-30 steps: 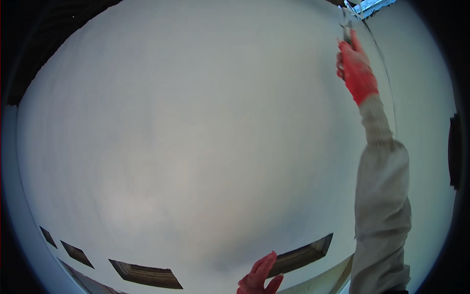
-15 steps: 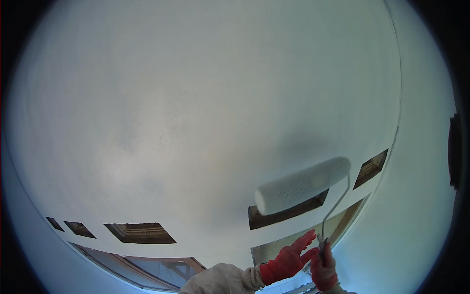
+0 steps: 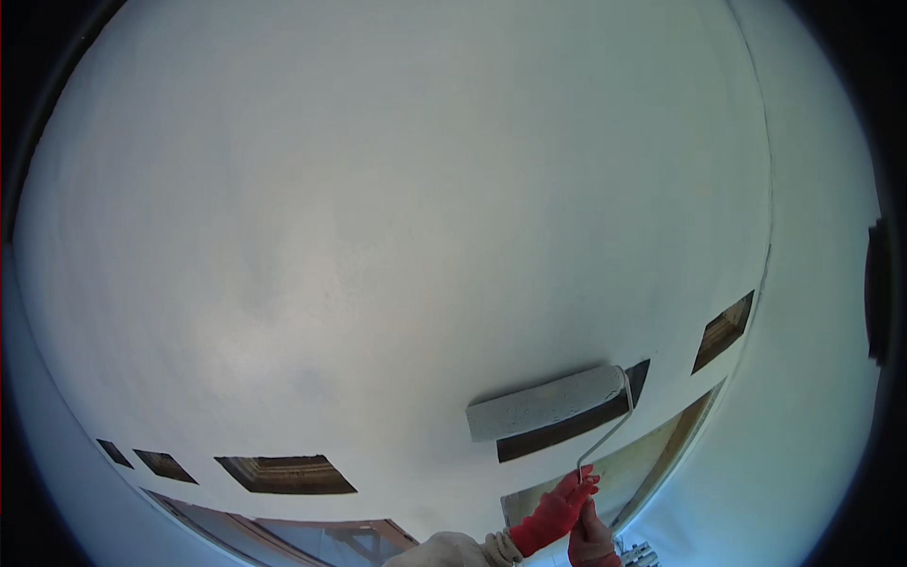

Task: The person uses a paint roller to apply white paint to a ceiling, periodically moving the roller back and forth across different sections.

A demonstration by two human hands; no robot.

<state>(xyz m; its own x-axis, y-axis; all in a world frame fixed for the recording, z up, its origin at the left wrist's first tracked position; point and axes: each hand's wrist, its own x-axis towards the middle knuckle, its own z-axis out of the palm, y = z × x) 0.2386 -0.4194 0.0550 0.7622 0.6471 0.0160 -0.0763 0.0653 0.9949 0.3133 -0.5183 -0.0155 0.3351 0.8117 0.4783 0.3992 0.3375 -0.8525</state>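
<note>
A paint roller (image 3: 548,402) with a long pale grey sleeve lies against the white wall (image 3: 378,189), partly across a dark rectangular opening (image 3: 567,430). Its bent wire frame (image 3: 609,437) runs down to my hands at the lower right. My left hand (image 3: 557,510), in a red glove, is closed at the lower end of the wire, where the handle begins. Just below and to the right, my right hand (image 3: 591,537) is closed on the handle, also wearing a glove with red on it. Most of the handle is hidden by the hands.
More dark recesses are cut in the wall: one (image 3: 725,331) at the right and one (image 3: 285,474) at the lower left, with smaller ones further left. Below them are framed openings (image 3: 331,539). A crack-like line (image 3: 770,189) marks the right corner.
The roller has come down and slightly left, from in front of the wall to against it. My left hand's spread fingers have closed near the wire's base. Both hands sit lower.
</note>
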